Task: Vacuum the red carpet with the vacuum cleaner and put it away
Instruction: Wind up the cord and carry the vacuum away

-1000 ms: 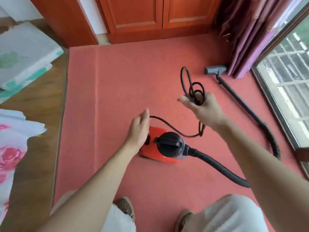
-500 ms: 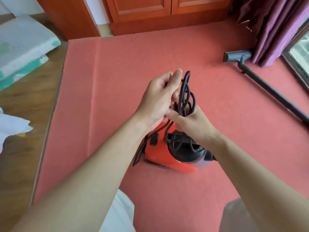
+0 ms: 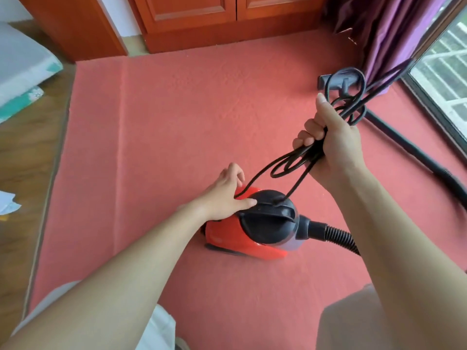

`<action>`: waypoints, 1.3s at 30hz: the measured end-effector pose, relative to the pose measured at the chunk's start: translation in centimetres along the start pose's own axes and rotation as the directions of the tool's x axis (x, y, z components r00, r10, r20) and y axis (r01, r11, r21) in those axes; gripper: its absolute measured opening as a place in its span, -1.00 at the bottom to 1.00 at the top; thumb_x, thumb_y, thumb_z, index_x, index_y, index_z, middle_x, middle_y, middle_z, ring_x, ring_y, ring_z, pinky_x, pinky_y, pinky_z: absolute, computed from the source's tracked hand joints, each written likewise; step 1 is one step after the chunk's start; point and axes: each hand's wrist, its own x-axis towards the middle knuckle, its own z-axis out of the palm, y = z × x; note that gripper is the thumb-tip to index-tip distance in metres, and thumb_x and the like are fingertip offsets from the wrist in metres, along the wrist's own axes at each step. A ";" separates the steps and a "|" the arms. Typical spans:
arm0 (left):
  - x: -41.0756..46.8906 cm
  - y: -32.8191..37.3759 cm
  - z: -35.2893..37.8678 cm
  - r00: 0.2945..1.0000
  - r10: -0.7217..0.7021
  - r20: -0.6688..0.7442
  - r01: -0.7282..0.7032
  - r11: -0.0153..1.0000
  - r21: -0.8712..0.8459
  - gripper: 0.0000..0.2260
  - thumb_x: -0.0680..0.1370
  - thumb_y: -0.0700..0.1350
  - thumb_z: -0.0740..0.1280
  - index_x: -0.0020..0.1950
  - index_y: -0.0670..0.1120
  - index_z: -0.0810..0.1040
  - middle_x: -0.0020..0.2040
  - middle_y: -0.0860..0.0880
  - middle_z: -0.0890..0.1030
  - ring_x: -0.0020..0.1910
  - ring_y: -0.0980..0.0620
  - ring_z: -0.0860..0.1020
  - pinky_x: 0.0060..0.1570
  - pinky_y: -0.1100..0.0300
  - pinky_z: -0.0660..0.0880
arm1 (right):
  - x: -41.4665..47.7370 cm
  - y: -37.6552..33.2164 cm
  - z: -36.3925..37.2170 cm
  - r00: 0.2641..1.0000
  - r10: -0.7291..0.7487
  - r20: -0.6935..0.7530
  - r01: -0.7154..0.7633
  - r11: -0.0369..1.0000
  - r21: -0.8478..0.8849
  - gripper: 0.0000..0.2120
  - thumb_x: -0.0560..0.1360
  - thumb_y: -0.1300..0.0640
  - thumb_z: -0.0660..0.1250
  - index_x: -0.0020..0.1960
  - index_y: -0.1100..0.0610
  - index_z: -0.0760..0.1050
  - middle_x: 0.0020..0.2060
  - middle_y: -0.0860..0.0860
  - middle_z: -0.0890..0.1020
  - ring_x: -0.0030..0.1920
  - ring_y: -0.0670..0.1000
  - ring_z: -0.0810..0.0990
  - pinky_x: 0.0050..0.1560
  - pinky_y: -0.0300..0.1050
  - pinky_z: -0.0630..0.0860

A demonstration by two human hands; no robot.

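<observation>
The right hand [image 3: 333,142] is curled tight around a bundle of looped black power cord [image 3: 350,111], held up at the right of the frame. From that fist two strands of the cord slope down and left to the small red vacuum cleaner with a black domed top [image 3: 265,223], which sits on the red carpet [image 3: 177,122] just below centre. The left hand [image 3: 225,195] is the nearer one to the machine: it rests on its rear end with fingers loosely spread and the thumb against the dome, right where one strand meets the body; I cannot tell whether it nips the cord. The vacuum's long axis runs left to right, its ribbed black hose [image 3: 338,238] leaving at the right end. The black wand [image 3: 394,132] lies diagonally on the carpet at the right, its floor nozzle [image 3: 326,80] beside the purple curtain [image 3: 384,34]. The only container in view, the wooden cabinet [image 3: 202,11] at the top, has its doors closed, so its contents are hidden. Judging by this, the cord is nearly gathered and stowing comes next.
</observation>
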 end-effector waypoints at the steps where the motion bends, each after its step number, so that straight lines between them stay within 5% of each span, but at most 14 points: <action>1: 0.1 -0.3 -0.1 0.999 -0.023 0.032 0.021 0.998 0.059 -0.75 0.59 0.14 0.32 0.05 0.04 0.31 0.02 0.05 0.49 -0.03 0.05 0.50 -0.02 0.11 0.44 | -0.1 0.0 0.0 1.000 0.024 0.017 -0.024 1.000 0.019 -0.56 0.54 0.03 0.39 -0.39 0.04 0.23 -0.50 -0.04 0.21 -0.52 -0.04 0.23 -0.42 -0.18 0.34; 3: 0.1 -0.5 -0.4 0.989 -0.091 0.116 0.074 0.986 0.147 -0.70 0.66 0.14 0.17 -0.14 -0.04 0.38 -0.23 0.04 0.50 -0.29 0.04 0.46 -0.25 0.12 0.39 | -0.2 0.2 -0.1 0.999 0.027 0.036 -0.025 0.999 -0.033 -0.55 0.54 0.03 0.39 -0.40 0.03 0.22 -0.51 -0.04 0.20 -0.52 -0.04 0.21 -0.43 -0.17 0.31; 5: 0.2 -0.7 -1.1 0.981 -0.125 0.149 0.099 0.980 0.172 -0.63 0.68 0.09 0.13 -0.25 -0.07 0.30 -0.38 0.02 0.35 -0.43 0.04 0.31 -0.37 0.12 0.25 | 0.2 0.3 -0.8 0.992 -0.119 0.043 0.127 0.938 -0.322 -0.55 0.52 0.04 0.41 -0.44 0.07 0.28 -0.55 -0.01 0.27 -0.54 0.00 0.27 -0.43 -0.08 0.33; 7: 0.0 -1.0 -2.0 0.978 -0.140 0.157 0.108 0.975 0.193 -0.64 0.67 0.05 0.16 -0.28 -0.06 0.27 -0.41 0.04 0.29 -0.45 0.05 0.25 -0.38 0.13 0.20 | 0.9 0.5 -1.5 0.945 -0.257 0.201 0.316 0.571 -0.757 -0.58 0.49 -0.02 0.44 -0.41 0.14 0.37 -0.54 0.03 0.37 -0.53 0.03 0.38 -0.42 0.02 0.38; 9: 0.0 -1.4 -2.7 0.978 -0.137 0.158 0.099 0.970 0.224 -0.65 0.64 0.04 0.20 -0.31 -0.06 0.30 -0.40 0.03 0.33 -0.42 0.03 0.30 -0.34 0.12 0.23 | 1.5 1.1 -1.4 0.925 -0.142 0.352 0.376 0.201 -0.905 -0.68 0.41 -0.12 0.50 -0.30 0.07 0.50 -0.50 -0.07 0.47 -0.49 -0.07 0.46 -0.41 -0.10 0.43; 14: -0.4 -3.4 -5.2 0.988 -0.101 0.117 0.082 0.984 0.158 -0.73 0.57 0.14 0.34 -0.21 -0.02 0.58 -0.27 0.06 0.59 -0.24 0.05 0.53 -0.15 0.17 0.47 | 1.8 5.2 1.2 0.901 0.269 0.340 0.414 -0.305 -0.857 -0.42 0.09 -0.39 0.55 -0.14 -0.02 0.49 -0.35 -0.07 0.57 -0.29 0.05 0.53 -0.31 -0.07 0.46; 16: -0.8 -4.1 -6.4 0.994 -0.086 0.074 0.076 0.989 0.128 -0.77 0.55 0.09 0.39 -0.27 0.04 0.59 -0.38 0.15 0.55 -0.35 0.18 0.48 -0.28 0.27 0.43 | 2.2 7.9 2.0 0.871 0.372 0.320 0.472 -0.454 -0.756 -0.37 0.11 -0.44 0.50 -0.12 0.02 0.46 -0.33 -0.05 0.56 -0.28 0.08 0.55 -0.36 -0.09 0.43; 22: -0.7 -5.7 -8.3 0.997 -0.074 0.020 0.072 0.995 0.069 -0.98 0.52 -0.01 0.39 -0.10 0.09 0.62 -0.19 0.06 0.63 -0.20 0.01 0.53 -0.12 0.08 0.51 | 2.7 11.8 4.4 0.850 0.449 0.275 0.495 -0.501 -0.711 -0.80 0.47 0.07 0.26 -0.29 0.09 0.34 -0.36 0.02 0.48 -0.41 0.06 0.44 -0.47 -0.14 0.31; 26: -1.7 -4.1 -10.6 0.958 0.007 -0.286 0.017 0.997 0.081 -0.66 0.56 -0.25 0.22 0.27 0.07 0.50 0.25 0.08 0.54 0.20 0.06 0.51 0.18 0.16 0.41 | 3.4 11.0 4.3 0.864 0.448 0.229 0.486 -0.628 -0.608 -0.86 0.46 0.21 0.22 -0.26 0.11 0.34 -0.32 0.03 0.49 -0.41 0.03 0.44 -0.46 -0.15 0.35; 28: -1.5 -2.1 -9.5 0.982 0.114 -0.152 -0.099 0.990 0.101 -0.54 0.55 -0.18 0.29 0.45 0.07 0.37 0.39 0.07 0.45 0.32 0.05 0.46 0.27 0.17 0.36 | 3.3 10.7 4.6 0.867 0.444 0.226 0.486 -0.653 -0.582 -0.89 0.47 0.22 0.21 -0.24 0.12 0.36 -0.27 0.03 0.52 -0.38 0.03 0.47 -0.44 -0.13 0.37; 30: -1.0 -0.6 -6.8 0.991 0.076 0.106 -0.098 0.970 0.222 -0.22 0.48 -0.05 0.46 0.56 0.07 0.07 0.28 0.03 0.51 0.12 -0.02 0.56 0.11 0.09 0.50 | 3.0 10.6 5.2 0.867 0.415 0.277 0.498 -0.687 -0.529 -0.96 0.48 0.17 0.24 -0.12 0.14 0.43 -0.22 0.01 0.53 -0.31 0.05 0.50 -0.36 -0.09 0.40; 32: 0.0 -0.5 -4.8 0.994 0.043 0.103 -0.073 0.946 0.314 -0.15 0.42 -0.01 0.54 0.49 0.08 0.03 0.00 0.00 0.58 -0.16 0.00 0.58 -0.17 0.03 0.54 | 2.6 10.4 5.4 0.866 0.397 0.304 0.500 -0.710 -0.496 -0.86 0.49 0.10 0.28 0.01 0.11 0.42 -0.25 -0.02 0.43 -0.23 0.08 0.49 -0.26 -0.05 0.42; 35: 1.1 -0.2 -4.0 0.991 0.132 -0.030 -0.114 0.933 0.341 -0.60 0.42 -0.05 0.50 0.13 0.03 0.38 -0.18 0.02 0.56 -0.21 -0.04 0.59 -0.30 0.07 0.49 | 2.1 9.5 4.5 0.882 0.370 0.294 0.472 -0.696 -0.541 -0.78 0.49 0.03 0.33 0.04 0.14 0.44 -0.30 -0.03 0.39 -0.25 0.09 0.47 -0.30 -0.05 0.40; 39: 1.9 0.6 -3.1 0.985 0.155 0.073 -0.171 0.920 0.352 -0.91 0.47 -0.01 0.39 -0.17 0.07 0.50 -0.26 0.02 0.59 -0.27 -0.05 0.58 -0.33 0.12 0.48 | 1.3 7.7 1.9 0.881 0.381 0.282 0.474 -0.686 -0.553 -0.78 0.41 0.02 0.37 -0.09 0.10 0.38 -0.33 -0.03 0.43 -0.36 0.04 0.45 -0.46 -0.15 0.30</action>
